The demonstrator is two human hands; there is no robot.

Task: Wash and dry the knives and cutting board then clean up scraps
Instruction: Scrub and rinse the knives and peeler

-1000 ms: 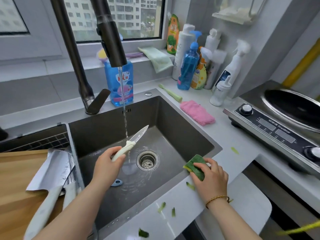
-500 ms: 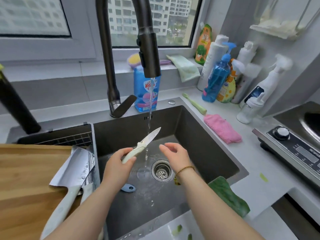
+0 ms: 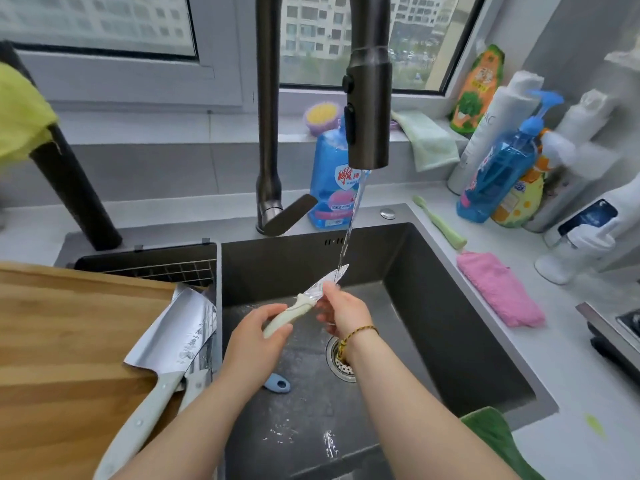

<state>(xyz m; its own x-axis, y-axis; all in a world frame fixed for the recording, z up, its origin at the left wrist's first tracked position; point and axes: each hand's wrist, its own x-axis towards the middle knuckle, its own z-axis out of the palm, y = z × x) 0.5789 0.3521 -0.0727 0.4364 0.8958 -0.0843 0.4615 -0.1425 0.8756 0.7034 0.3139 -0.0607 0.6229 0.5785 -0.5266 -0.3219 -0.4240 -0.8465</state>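
Observation:
My left hand [image 3: 254,336] grips the pale handle of a small paring knife [image 3: 304,299] over the dark sink [image 3: 450,323]. The blade points up and right into the water stream from the black faucet [image 3: 369,109]. My right hand [image 3: 341,311] pinches the blade with thumb and fingers near its middle. A cleaver [image 3: 173,337] with a pale handle and a second knife [image 3: 195,379] beside it lie on the wooden cutting board [image 3: 59,341] at the left. A green sponge [image 3: 495,438] lies on the sink's front right corner.
A blue sink stopper [image 3: 277,384] lies on the sink floor near the drain [image 3: 341,358]. A pink cloth [image 3: 498,287], a green brush [image 3: 440,221] and several bottles [image 3: 498,171] stand on the right counter. A green scrap [image 3: 594,424] lies on the counter. A stove edge [image 3: 609,327] is far right.
My right hand left the green sponge on the sink's corner, moved left into the sink and now pinches the knife blade. The knife tip has risen into the water stream.

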